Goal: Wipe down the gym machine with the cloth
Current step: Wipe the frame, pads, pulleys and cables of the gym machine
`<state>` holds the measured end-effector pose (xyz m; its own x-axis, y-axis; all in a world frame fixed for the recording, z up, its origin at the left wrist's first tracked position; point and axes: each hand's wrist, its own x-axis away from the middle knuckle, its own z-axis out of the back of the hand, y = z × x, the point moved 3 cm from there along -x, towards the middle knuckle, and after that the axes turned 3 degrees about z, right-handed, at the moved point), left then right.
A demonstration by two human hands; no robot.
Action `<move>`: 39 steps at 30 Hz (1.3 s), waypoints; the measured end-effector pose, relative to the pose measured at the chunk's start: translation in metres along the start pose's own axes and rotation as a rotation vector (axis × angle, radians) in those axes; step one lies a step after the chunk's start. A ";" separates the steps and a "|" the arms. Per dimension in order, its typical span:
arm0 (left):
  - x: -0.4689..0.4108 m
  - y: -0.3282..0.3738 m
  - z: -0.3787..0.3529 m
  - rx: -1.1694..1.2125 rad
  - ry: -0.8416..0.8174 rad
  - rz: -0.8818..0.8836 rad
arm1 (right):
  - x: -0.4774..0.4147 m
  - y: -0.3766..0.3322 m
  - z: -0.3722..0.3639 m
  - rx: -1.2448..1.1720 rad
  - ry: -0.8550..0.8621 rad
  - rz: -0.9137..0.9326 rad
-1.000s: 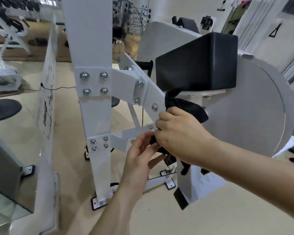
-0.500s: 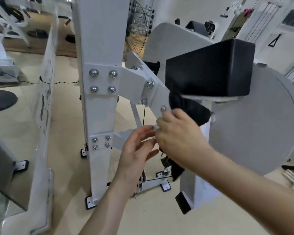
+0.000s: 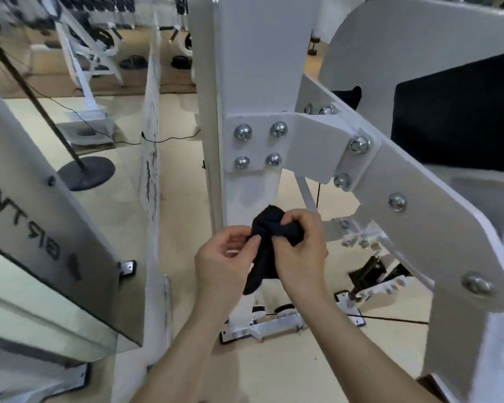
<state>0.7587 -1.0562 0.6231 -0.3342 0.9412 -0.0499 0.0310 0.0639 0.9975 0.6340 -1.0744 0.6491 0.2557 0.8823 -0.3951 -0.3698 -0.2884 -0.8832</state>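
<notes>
Black cloth [image 3: 269, 242] bunched between both hands, in front of the lower stretch of the white upright post [image 3: 253, 193] of the gym machine [image 3: 256, 68] and just below the four-bolt plate [image 3: 258, 146]. Right hand [image 3: 300, 251] clenched round the upper wad, knuckles up, fingers dug into the fabric. Left hand [image 3: 224, 257] pinching the cloth's left edge between thumb and forefinger, other fingers loosely curled beside them. Loose tail of cloth hanging down between the two wrists. Contact between cloth and post: cannot tell, hands in the way. Both forearms bare, reaching in from the bottom edge. White diagonal arm [image 3: 419, 216] running from the plate down to the right, studded with bolts, well clear of the hands. Black pad [image 3: 460, 117] above it at far right. White foot bracket [image 3: 262, 327] bolted at the base of the post, on beige floor [image 3: 274, 373]. Grey reflective panel [image 3: 41, 213] at left with reversed lettering — dark round base [image 3: 85, 173] with a slanted rod beyond it. More white gym frames in the far background, blurred.
</notes>
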 end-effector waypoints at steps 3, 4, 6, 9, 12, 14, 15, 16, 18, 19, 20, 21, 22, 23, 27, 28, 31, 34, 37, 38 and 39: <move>-0.043 -0.005 0.014 -0.054 0.100 -0.146 | -0.024 0.012 -0.048 0.124 0.114 0.124; -0.056 -0.011 0.015 -0.073 0.115 -0.161 | -0.027 0.021 -0.062 0.140 0.130 0.119; -0.075 -0.033 0.016 -0.143 0.107 -0.147 | -0.019 0.046 -0.086 0.197 0.097 0.115; -0.078 -0.081 0.024 -0.388 0.017 -0.047 | 0.014 0.082 -0.108 0.322 -0.103 0.179; -0.067 -0.109 0.034 -0.602 -0.115 -0.152 | 0.011 0.091 -0.103 0.228 -0.059 0.265; -0.073 -0.106 0.034 -0.585 -0.133 -0.253 | -0.011 0.086 -0.096 0.163 0.072 0.331; -0.080 -0.102 0.032 -0.534 -0.106 -0.271 | -0.019 0.084 -0.095 0.146 0.102 0.380; -0.088 -0.100 0.031 -0.472 -0.080 -0.265 | -0.020 0.085 -0.095 0.146 0.098 0.431; -0.100 -0.102 0.025 -0.389 -0.132 -0.230 | -0.011 0.094 -0.098 0.208 0.051 0.514; -0.102 -0.108 0.023 -0.373 -0.191 -0.225 | -0.003 0.101 -0.101 0.243 0.013 0.534; -0.100 -0.116 0.021 -0.360 -0.237 -0.230 | 0.004 0.108 -0.103 0.270 -0.019 0.550; -0.098 -0.124 0.021 -0.347 -0.260 -0.246 | 0.008 0.115 -0.104 0.289 -0.025 0.575; -0.094 -0.132 0.021 -0.339 -0.260 -0.277 | 0.009 0.121 -0.105 0.295 -0.005 0.605; -0.090 -0.140 0.023 -0.333 -0.250 -0.324 | 0.010 0.127 -0.105 0.289 0.018 0.634; -0.078 -0.167 0.032 -0.281 -0.176 -0.504 | 0.036 0.167 -0.096 0.342 0.000 0.702; -0.078 -0.175 0.033 -0.301 -0.166 -0.528 | 0.044 0.181 -0.094 0.399 -0.016 0.695; -0.083 -0.196 0.028 -0.497 -0.141 -0.698 | 0.039 0.199 -0.092 0.429 0.107 0.789; -0.094 -0.219 0.019 -0.504 -0.123 -0.839 | 0.011 0.186 -0.106 0.294 0.380 0.935; -0.102 -0.244 0.016 -0.458 -0.051 -0.949 | 0.014 0.202 -0.127 0.249 0.537 1.000; -0.103 -0.253 0.015 -0.475 -0.016 -1.004 | 0.019 0.214 -0.133 0.250 0.556 1.022; -0.105 -0.262 0.013 -0.492 0.015 -1.029 | 0.024 0.227 -0.136 0.261 0.557 1.037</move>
<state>0.7976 -1.1671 0.3659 0.0018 0.5129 -0.8584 -0.6356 0.6633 0.3950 0.6776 -1.1693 0.4042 0.0563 -0.0244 -0.9981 -0.7804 -0.6246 -0.0287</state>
